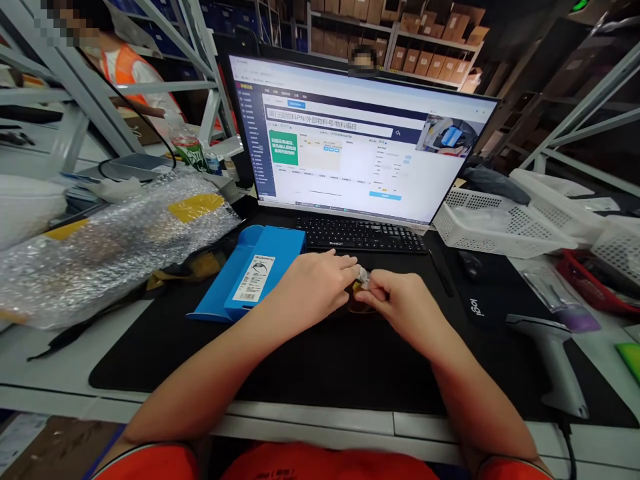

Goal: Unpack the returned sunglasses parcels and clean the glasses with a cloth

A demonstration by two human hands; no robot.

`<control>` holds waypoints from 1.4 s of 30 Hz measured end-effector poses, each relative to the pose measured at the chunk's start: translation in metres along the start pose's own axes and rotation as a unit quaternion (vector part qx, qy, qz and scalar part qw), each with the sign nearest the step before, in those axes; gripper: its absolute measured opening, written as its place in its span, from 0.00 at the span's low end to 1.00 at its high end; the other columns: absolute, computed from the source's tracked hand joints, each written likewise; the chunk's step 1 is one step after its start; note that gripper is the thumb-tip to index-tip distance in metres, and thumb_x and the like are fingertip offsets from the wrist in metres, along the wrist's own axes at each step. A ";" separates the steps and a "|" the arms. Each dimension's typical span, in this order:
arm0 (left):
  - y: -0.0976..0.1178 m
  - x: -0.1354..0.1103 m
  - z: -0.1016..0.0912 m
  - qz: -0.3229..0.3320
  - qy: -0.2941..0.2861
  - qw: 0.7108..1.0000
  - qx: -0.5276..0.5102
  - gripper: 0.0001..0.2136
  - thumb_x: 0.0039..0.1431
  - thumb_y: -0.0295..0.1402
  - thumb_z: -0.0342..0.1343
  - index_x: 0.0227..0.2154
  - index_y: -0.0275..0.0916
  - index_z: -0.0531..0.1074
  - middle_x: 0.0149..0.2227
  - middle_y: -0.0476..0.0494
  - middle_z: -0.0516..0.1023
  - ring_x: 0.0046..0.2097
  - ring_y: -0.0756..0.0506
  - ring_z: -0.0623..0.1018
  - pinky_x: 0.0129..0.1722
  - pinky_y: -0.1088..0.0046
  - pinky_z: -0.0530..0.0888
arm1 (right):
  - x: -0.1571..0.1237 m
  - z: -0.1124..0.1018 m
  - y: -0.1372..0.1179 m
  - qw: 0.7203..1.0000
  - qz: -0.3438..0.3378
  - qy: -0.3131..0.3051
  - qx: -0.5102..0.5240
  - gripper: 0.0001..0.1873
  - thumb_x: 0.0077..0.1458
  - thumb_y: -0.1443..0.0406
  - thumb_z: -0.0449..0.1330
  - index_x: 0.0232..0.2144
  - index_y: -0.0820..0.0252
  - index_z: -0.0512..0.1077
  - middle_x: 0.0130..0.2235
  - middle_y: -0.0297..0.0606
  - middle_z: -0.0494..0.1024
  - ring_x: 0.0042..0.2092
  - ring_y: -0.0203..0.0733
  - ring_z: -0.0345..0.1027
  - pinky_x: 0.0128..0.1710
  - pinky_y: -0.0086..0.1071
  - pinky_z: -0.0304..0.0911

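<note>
Two grips — left hand (313, 285), right hand (406, 305) fingers pinch clear piece (363, 275) | mat (476, 309) "logi"

free: black mat (315, 363) front | blocked: blue box (253, 270) left, keyboard (365, 235) ahead, scanner (555, 353) right

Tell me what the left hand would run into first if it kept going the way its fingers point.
The small clear piece, pinched by the right hand, just past the fingertips of the left hand; they may be touching, though depth is unclear.
</note>
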State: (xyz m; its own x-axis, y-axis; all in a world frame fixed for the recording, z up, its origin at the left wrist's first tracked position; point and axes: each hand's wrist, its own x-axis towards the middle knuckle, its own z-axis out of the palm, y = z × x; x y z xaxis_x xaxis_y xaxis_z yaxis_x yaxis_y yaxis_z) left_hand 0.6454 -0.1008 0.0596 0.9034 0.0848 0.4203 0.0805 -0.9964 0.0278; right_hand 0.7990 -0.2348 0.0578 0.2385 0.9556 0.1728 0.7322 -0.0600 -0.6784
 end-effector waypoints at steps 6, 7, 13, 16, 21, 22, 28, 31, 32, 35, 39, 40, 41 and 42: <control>-0.002 -0.002 -0.003 -0.018 -0.006 0.999 -0.027 0.14 0.54 0.29 0.66 0.44 0.38 0.78 0.45 0.43 0.84 0.45 0.39 0.84 0.55 0.56 0.78 | 0.000 -0.032 0.019 0.971 0.042 -0.086 0.221 0.15 0.61 0.57 0.62 0.32 0.55 0.60 0.26 0.25 0.63 0.27 0.32 0.56 0.26 0.25 0.51; -0.003 -0.002 -0.005 -0.019 0.003 0.999 -0.028 0.16 0.54 0.29 0.66 0.46 0.38 0.78 0.46 0.43 0.84 0.46 0.39 0.84 0.56 0.56 0.78 | 0.001 -0.040 0.023 0.966 0.054 -0.069 0.242 0.14 0.61 0.55 0.61 0.36 0.55 0.61 0.26 0.25 0.64 0.26 0.32 0.57 0.25 0.25 0.53; 0.000 -0.001 -0.006 -0.036 0.015 0.999 -0.025 0.16 0.55 0.28 0.65 0.48 0.37 0.77 0.51 0.43 0.82 0.49 0.41 0.82 0.61 0.60 0.74 | 0.004 -0.027 0.025 0.928 0.084 0.362 0.042 0.15 0.65 0.51 0.57 0.43 0.54 0.62 0.26 0.30 0.73 0.27 0.40 0.70 0.28 0.31 0.62; 0.003 0.001 0.001 -0.060 0.019 0.998 0.018 0.11 0.57 0.28 0.62 0.43 0.35 0.78 0.44 0.41 0.84 0.45 0.40 0.83 0.58 0.57 0.76 | -0.003 0.005 0.006 0.958 0.027 0.285 0.014 0.09 0.67 0.55 0.56 0.38 0.53 0.64 0.33 0.35 0.78 0.36 0.44 0.77 0.36 0.36 0.68; 0.002 0.000 0.011 -0.037 0.075 0.993 0.086 0.08 0.60 0.24 0.57 0.40 0.30 0.77 0.36 0.40 0.83 0.39 0.40 0.84 0.50 0.58 0.80 | -0.011 0.013 -0.015 0.988 -0.126 0.049 -0.081 0.06 0.67 0.66 0.56 0.37 0.56 0.72 0.51 0.42 0.78 0.61 0.49 0.67 0.63 0.50 0.55; 0.002 -0.001 0.012 -0.024 0.094 0.991 0.088 0.09 0.60 0.25 0.58 0.42 0.30 0.77 0.38 0.39 0.84 0.40 0.39 0.84 0.50 0.58 0.81 | -0.010 0.008 -0.014 0.987 -0.132 0.034 -0.084 0.07 0.67 0.68 0.55 0.39 0.56 0.73 0.51 0.42 0.77 0.58 0.47 0.68 0.61 0.45 0.58; 0.011 0.001 0.020 0.074 0.171 0.977 0.103 0.10 0.58 0.20 0.54 0.39 0.29 0.78 0.40 0.35 0.84 0.40 0.40 0.84 0.47 0.61 0.83 | -0.002 0.004 -0.006 0.971 -0.093 0.038 -0.217 0.04 0.63 0.66 0.60 0.33 0.57 0.72 0.31 0.34 0.78 0.32 0.39 0.70 0.31 0.31 0.53; 0.010 0.002 0.023 0.114 0.172 0.975 0.086 0.09 0.58 0.20 0.52 0.33 0.32 0.78 0.37 0.37 0.85 0.37 0.41 0.85 0.46 0.60 0.83 | 0.001 0.016 -0.007 0.954 -0.069 0.060 -0.286 0.05 0.65 0.63 0.58 0.37 0.58 0.72 0.28 0.34 0.77 0.28 0.39 0.67 0.27 0.33 0.43; 0.008 0.003 0.024 0.119 0.170 0.975 0.075 0.09 0.59 0.21 0.52 0.34 0.33 0.78 0.38 0.38 0.85 0.37 0.41 0.85 0.46 0.60 0.83 | 0.002 0.016 -0.007 0.955 -0.062 0.058 -0.285 0.06 0.66 0.62 0.57 0.37 0.57 0.71 0.27 0.33 0.77 0.27 0.38 0.65 0.27 0.33 0.41; 0.001 0.002 0.022 0.120 0.174 0.976 0.055 0.10 0.62 0.25 0.53 0.42 0.34 0.78 0.43 0.38 0.85 0.40 0.40 0.85 0.46 0.58 0.83 | 0.004 -0.002 -0.002 0.978 -0.058 0.019 -0.199 0.11 0.64 0.59 0.61 0.31 0.57 0.67 0.25 0.28 0.70 0.26 0.34 0.58 0.28 0.31 0.40; -0.009 -0.002 0.016 0.109 0.187 0.975 0.043 0.13 0.64 0.31 0.57 0.51 0.37 0.75 0.44 0.40 0.85 0.43 0.39 0.85 0.46 0.61 0.82 | 0.004 -0.049 0.016 0.986 -0.110 -0.123 0.025 0.28 0.51 0.64 0.70 0.21 0.57 0.51 0.22 0.21 0.53 0.26 0.29 0.47 0.28 0.26 0.43; -0.010 -0.003 0.015 0.107 0.185 0.976 0.041 0.14 0.64 0.32 0.57 0.51 0.38 0.75 0.43 0.41 0.85 0.43 0.38 0.85 0.44 0.61 0.82 | 0.004 -0.057 0.021 0.980 -0.121 -0.147 0.062 0.30 0.50 0.64 0.70 0.21 0.57 0.49 0.22 0.21 0.51 0.26 0.29 0.45 0.28 0.26 0.43; -0.011 -0.004 0.014 0.105 0.181 0.977 0.041 0.14 0.65 0.33 0.57 0.52 0.39 0.74 0.43 0.42 0.85 0.43 0.37 0.85 0.42 0.61 0.82 | 0.004 -0.063 0.024 0.975 -0.130 -0.160 0.083 0.30 0.50 0.65 0.70 0.21 0.57 0.49 0.22 0.21 0.51 0.27 0.29 0.44 0.28 0.26 0.44; -0.012 -0.004 0.015 0.102 0.177 0.978 0.046 0.14 0.65 0.33 0.57 0.51 0.39 0.75 0.42 0.42 0.85 0.42 0.36 0.85 0.39 0.61 0.82 | 0.004 -0.065 0.026 0.973 -0.138 -0.160 0.089 0.29 0.51 0.65 0.70 0.21 0.57 0.49 0.22 0.21 0.51 0.27 0.30 0.44 0.29 0.26 0.44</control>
State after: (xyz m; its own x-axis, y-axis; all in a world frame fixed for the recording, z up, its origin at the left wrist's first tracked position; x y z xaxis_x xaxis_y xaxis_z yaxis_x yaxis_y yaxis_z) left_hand 0.6465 -0.0887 0.0443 0.7037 -0.1394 0.6967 -0.0336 -0.9860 -0.1634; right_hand 0.8605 -0.2514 0.0879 -0.1838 0.9708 0.1539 0.6116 0.2355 -0.7553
